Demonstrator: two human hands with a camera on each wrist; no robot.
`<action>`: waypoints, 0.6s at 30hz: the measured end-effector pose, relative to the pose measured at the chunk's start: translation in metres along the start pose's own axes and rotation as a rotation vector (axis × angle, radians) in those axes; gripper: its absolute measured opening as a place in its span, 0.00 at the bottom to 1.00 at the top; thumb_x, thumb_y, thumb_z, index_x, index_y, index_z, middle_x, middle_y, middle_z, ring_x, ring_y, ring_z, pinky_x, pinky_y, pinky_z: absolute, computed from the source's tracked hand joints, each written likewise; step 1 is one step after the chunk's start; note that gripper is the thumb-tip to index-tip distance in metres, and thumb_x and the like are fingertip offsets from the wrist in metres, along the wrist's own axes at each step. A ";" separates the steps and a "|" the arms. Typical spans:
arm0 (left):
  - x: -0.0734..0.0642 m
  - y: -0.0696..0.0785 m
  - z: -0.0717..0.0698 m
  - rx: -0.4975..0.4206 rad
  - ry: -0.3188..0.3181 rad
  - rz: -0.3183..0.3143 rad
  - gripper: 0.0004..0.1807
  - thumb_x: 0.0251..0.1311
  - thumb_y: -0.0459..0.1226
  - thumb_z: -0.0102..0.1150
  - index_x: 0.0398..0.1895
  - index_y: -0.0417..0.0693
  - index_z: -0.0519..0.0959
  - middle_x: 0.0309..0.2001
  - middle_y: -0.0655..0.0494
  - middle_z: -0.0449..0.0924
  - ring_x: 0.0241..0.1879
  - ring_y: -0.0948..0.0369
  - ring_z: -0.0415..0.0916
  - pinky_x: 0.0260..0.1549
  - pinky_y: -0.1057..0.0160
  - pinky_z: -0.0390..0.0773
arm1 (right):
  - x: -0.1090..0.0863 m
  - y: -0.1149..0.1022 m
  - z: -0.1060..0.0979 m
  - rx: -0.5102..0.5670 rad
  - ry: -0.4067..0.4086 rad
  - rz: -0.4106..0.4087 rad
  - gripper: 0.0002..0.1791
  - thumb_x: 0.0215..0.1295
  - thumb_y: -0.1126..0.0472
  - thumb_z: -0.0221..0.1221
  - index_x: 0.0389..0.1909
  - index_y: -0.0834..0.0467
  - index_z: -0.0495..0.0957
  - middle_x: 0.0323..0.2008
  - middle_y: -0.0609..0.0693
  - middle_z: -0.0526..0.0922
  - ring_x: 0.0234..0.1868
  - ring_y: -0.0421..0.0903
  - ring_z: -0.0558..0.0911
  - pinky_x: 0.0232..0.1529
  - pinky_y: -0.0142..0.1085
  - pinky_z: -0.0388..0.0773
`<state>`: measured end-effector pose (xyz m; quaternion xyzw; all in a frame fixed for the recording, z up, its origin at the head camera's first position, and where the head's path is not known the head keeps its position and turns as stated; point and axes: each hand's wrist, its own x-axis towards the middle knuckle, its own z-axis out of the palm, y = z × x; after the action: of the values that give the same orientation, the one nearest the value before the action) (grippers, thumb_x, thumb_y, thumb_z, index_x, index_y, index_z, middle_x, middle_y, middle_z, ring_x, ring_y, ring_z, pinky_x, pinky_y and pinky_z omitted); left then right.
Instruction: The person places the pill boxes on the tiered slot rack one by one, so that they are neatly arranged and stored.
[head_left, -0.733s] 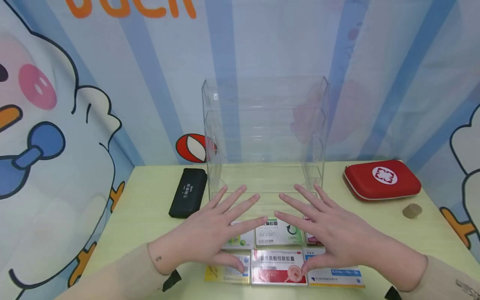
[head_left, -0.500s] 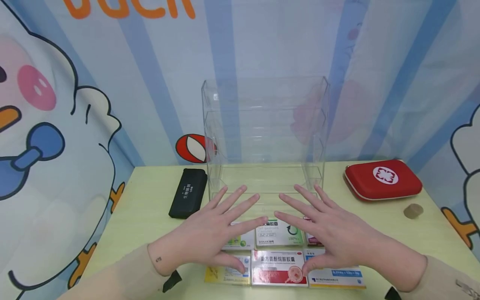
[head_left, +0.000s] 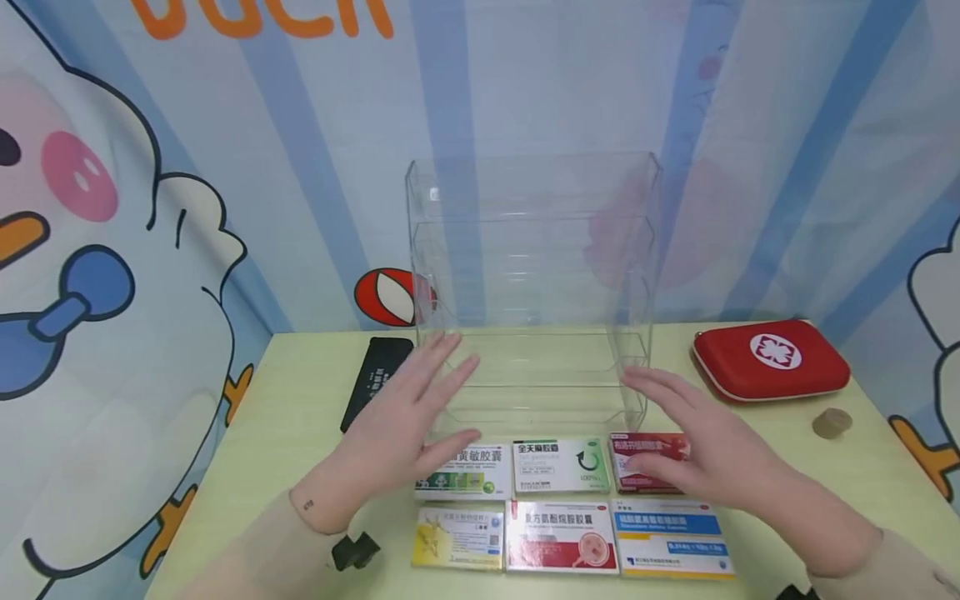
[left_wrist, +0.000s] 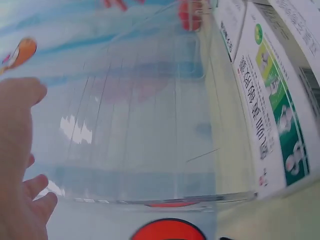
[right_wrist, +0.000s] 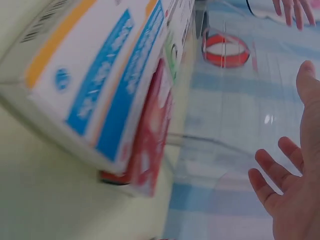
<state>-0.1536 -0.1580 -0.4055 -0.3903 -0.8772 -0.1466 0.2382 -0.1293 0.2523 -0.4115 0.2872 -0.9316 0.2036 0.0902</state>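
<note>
My left hand [head_left: 397, 425], fingers extended and holding nothing, hovers by the front left corner of a clear tiered acrylic rack [head_left: 532, 275]. On the other side my right hand [head_left: 720, 442] is likewise empty, its thumb overlapping a dark red medicine box [head_left: 651, 460] in the head view. Two rows of medicine boxes lie in front of the rack. The far row also has a green-striped box [head_left: 468, 475] and a white-and-green box [head_left: 558, 465]. In the near row are a yellow box [head_left: 457, 540], a red-and-white box [head_left: 562, 537] and a blue-and-white box [head_left: 670, 537].
A black case [head_left: 375, 375] lies left of the rack, partly behind my left hand. At the right are a red zip case [head_left: 772, 360] with a white emblem and a small brownish cylinder [head_left: 832, 422]. A printed cloth backdrop [head_left: 540, 83] rises behind the table.
Both hands have moved apart, off the boxes they covered, the left one also shifting away toward the rack. More of the medicine boxes shows. The boxes and rack stay in place.
</note>
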 end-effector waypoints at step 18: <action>-0.026 -0.028 0.064 -0.584 0.195 -0.593 0.46 0.79 0.36 0.62 0.92 0.48 0.48 0.90 0.52 0.56 0.85 0.49 0.64 0.80 0.56 0.71 | -0.093 0.048 0.037 0.298 -0.315 0.550 0.37 0.57 0.39 0.80 0.65 0.46 0.80 0.50 0.43 0.82 0.48 0.37 0.78 0.40 0.24 0.83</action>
<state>-0.1791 -0.1638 -0.4751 -0.1568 -0.8464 -0.4872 0.1469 -0.0824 0.3193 -0.4873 0.0633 -0.9366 0.3072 -0.1559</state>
